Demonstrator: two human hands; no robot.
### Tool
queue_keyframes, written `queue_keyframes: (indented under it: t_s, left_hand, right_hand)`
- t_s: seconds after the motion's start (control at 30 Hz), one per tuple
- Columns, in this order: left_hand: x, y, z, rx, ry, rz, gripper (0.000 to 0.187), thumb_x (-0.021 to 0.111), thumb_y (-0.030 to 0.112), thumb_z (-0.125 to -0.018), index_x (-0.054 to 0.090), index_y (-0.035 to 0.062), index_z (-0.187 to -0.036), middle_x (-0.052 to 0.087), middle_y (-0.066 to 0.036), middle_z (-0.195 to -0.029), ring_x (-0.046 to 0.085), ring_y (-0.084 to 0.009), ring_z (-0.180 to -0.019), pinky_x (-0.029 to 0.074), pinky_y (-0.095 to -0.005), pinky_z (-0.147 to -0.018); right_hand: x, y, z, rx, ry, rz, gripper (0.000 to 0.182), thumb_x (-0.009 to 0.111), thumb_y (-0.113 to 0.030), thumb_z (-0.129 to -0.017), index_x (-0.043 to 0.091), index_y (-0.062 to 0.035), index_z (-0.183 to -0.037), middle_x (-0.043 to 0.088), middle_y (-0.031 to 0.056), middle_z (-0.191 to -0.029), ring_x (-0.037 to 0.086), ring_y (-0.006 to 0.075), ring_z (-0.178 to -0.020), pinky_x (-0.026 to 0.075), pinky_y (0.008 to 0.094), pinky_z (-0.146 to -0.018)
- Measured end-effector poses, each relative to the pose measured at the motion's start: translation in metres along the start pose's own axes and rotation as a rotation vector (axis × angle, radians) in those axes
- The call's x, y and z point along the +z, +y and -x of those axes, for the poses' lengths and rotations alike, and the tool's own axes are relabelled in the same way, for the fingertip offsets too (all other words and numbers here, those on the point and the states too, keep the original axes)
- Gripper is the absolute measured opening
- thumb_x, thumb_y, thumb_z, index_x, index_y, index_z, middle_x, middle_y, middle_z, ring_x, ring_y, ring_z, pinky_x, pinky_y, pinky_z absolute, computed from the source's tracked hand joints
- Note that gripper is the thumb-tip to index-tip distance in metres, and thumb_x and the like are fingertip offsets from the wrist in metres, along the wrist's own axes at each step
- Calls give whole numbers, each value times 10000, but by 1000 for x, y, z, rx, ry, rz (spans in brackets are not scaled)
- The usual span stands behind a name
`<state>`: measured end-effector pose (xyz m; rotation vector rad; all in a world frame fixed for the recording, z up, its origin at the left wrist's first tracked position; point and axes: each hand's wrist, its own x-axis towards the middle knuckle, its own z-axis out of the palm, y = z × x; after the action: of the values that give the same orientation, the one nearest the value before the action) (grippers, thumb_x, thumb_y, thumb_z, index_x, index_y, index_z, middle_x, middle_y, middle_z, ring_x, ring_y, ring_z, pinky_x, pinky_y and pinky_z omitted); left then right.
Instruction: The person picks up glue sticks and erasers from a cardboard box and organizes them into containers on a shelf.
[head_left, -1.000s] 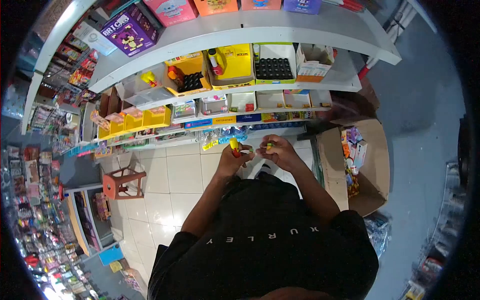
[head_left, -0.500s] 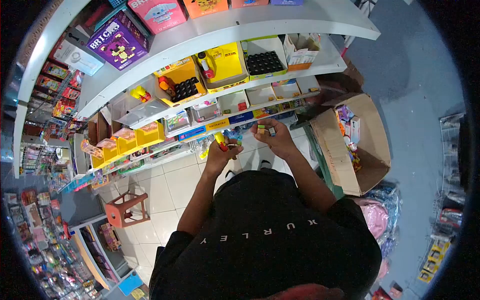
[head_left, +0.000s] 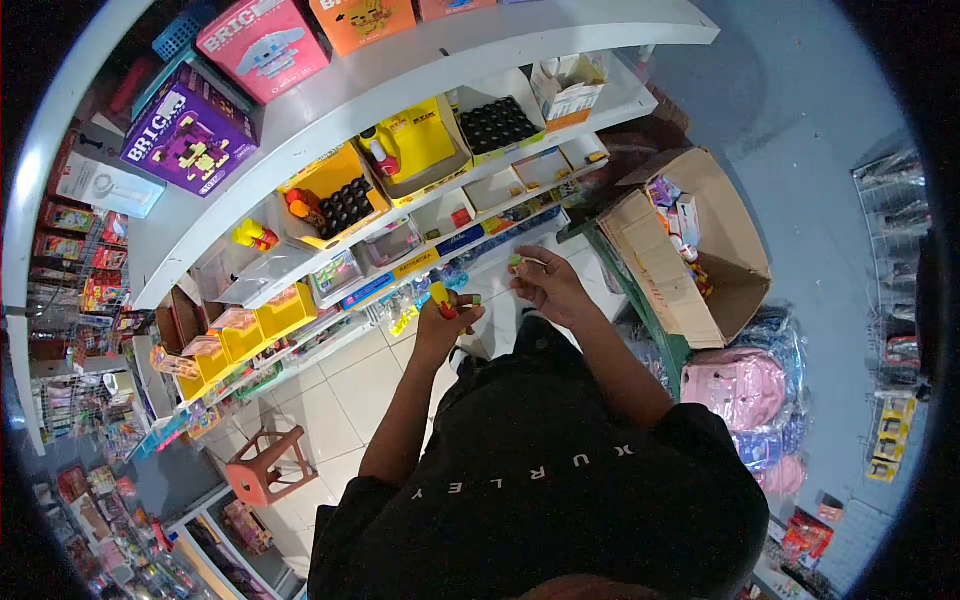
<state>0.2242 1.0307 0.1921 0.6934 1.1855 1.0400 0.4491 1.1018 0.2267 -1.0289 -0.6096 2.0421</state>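
My left hand (head_left: 441, 326) is closed around a yellow and red bottle-like item (head_left: 441, 297), with a small green-ended piece (head_left: 476, 300) at its fingertips. To its right, my right hand (head_left: 546, 287) pinches a small green item (head_left: 516, 261) between thumb and finger. The hands are apart, in front of the lower shelf edge. Nearest to them are the shelf's small white trays, one with a red item (head_left: 461, 217). Higher up, a yellow box (head_left: 418, 140) holds a similar yellow and red item (head_left: 383, 157).
A cardboard box (head_left: 650, 275) with packaged goods stands at the right, above wrapped pink bags (head_left: 735, 390). A red stool (head_left: 268, 467) is on the tiled floor at the lower left. Brick toy boxes (head_left: 190, 130) line the top shelf.
The view has shifted, so the shelves appear lower and further left. My right hand has changed its finger pose; fewer small pieces show in it. My left hand keeps hold of the yellow and red item.
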Motion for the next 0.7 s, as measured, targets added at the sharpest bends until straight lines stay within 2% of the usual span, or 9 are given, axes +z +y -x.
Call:
queue_keyframes:
  t_s: [0.13, 0.23, 0.33, 0.4, 0.53, 0.63, 0.7]
  left_hand:
    - [11, 0, -4, 18, 42, -9, 360, 775, 20, -789, 437, 92, -888, 646, -156, -1072, 652, -184, -813, 557, -311, -585]
    - [25, -2, -10, 51, 118, 5, 364, 762, 14, -798, 421, 104, -887, 643, -142, -1042, 659, -194, -813, 558, -310, -575]
    - [47, -1, -13, 56, 189, 48, 364, 764, 27, -799, 414, 101, -863, 639, -144, -1037, 663, -197, -806, 554, -306, -572]
    - [59, -7, -16, 37, 198, 52, 347, 757, 8, -801, 425, 99, -841, 641, -164, -1065, 661, -189, -826, 557, -304, -592]
    - [84, -13, -17, 14, 266, 101, 326, 746, -14, -802, 441, 96, -827, 641, -179, -1089, 659, -187, -853, 556, -301, -613]
    - [95, -28, -23, 25, 337, 104, 322, 734, -15, -802, 436, 99, -851, 645, -168, -1076, 676, -199, -814, 560, -296, -579]
    - [101, -39, -29, 23, 375, 144, 319, 728, -25, -801, 438, 99, -846, 646, -164, -1073, 676, -199, -811, 556, -294, -577]
  right_hand:
    - [-40, 21, -27, 40, 48, 191, 347, 729, -108, -867, 613, -1, -1176, 665, 102, -1015, 659, 209, -878, 568, 287, -738]
    - [-80, 30, -50, 170, 107, 142, 262, 696, -101, -892, 625, 3, -1122, 657, 65, -945, 643, 149, -803, 536, 253, -694]
    - [-169, 56, -85, 206, 144, 85, 195, 694, -99, -885, 659, 8, -1044, 655, 62, -914, 626, 150, -751, 533, 255, -692]
    - [-228, 66, -112, 217, 217, -26, 199, 739, -86, -842, 680, 10, -1006, 664, 80, -878, 630, 177, -732, 539, 288, -666]
    - [-275, 32, -141, 250, 280, -9, 165, 772, -72, -807, 701, -15, -946, 650, 63, -796, 602, 175, -653, 494, 304, -571]
    - [-298, -3, -192, 115, -19, 264, 127, 732, -155, -845, 660, -50, -843, 614, 38, -733, 590, 139, -652, 476, 273, -571]
    - [-294, -23, -238, 60, 11, 388, 153, 745, -193, -832, 668, -61, -832, 613, 26, -715, 590, 135, -650, 476, 271, -579]
